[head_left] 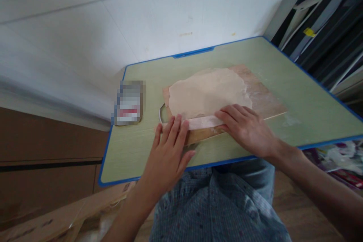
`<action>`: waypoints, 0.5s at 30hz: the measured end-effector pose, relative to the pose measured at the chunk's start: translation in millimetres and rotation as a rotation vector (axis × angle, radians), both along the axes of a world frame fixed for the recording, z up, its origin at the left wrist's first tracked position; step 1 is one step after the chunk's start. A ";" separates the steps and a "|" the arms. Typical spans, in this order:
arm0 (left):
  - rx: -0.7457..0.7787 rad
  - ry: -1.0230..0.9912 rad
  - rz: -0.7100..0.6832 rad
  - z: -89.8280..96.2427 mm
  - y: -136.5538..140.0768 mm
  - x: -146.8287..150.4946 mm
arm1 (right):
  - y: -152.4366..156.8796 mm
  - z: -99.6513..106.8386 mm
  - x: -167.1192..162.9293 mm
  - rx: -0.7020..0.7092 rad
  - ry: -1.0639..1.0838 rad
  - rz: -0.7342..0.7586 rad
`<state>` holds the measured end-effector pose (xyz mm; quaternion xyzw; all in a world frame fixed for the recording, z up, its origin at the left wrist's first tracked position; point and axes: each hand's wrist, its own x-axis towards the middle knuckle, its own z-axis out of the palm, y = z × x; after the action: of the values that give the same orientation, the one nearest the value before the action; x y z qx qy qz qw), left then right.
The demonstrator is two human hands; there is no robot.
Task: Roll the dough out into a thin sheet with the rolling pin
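Note:
A broad, thin sheet of dough [208,90] lies on a wooden board [262,92] dusted with flour. Along the sheet's near edge runs a pale rolling pin [204,122]; whether dough is wrapped around it I cannot tell. My left hand [170,147] rests on the pin's left part, its fingers stretched out and apart, thumb pointing right. Over the right part of the pin, my right hand [245,128] has its fingers bent and pressed together, hiding that end. A metal ring handle [161,113] shows at the board's left side.
The board sits on a green table [295,75] with a blue rim. A blurred-out flat item [129,102] lies at the table's left. A white wall [159,15] stands behind, dark folded frames [320,19] lean at the right, and brown boxes [51,147] are at the left.

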<state>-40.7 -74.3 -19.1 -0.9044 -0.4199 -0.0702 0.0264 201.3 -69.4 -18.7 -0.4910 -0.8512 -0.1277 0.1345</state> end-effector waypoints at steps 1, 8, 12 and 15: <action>-0.028 0.004 -0.027 3.0 8.4 2.1 | -2.8 0.1 2.4 0.003 -0.014 -0.019; -0.189 0.028 -0.153 21.3 93.5 64.9 | -12.8 2.0 31.0 0.012 -0.016 -0.259; -0.234 0.031 -0.116 23.3 138.9 113.4 | -11.1 -4.1 40.3 -0.015 0.011 -0.270; -0.327 0.018 -0.055 24.1 160.4 142.2 | -13.3 -11.8 37.8 -0.059 0.120 -0.262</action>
<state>101.5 86.1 5.0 -0.9084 -0.4008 0.0062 -0.1192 239.1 -82.7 -30.5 -0.6085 -0.7736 -0.0896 0.1526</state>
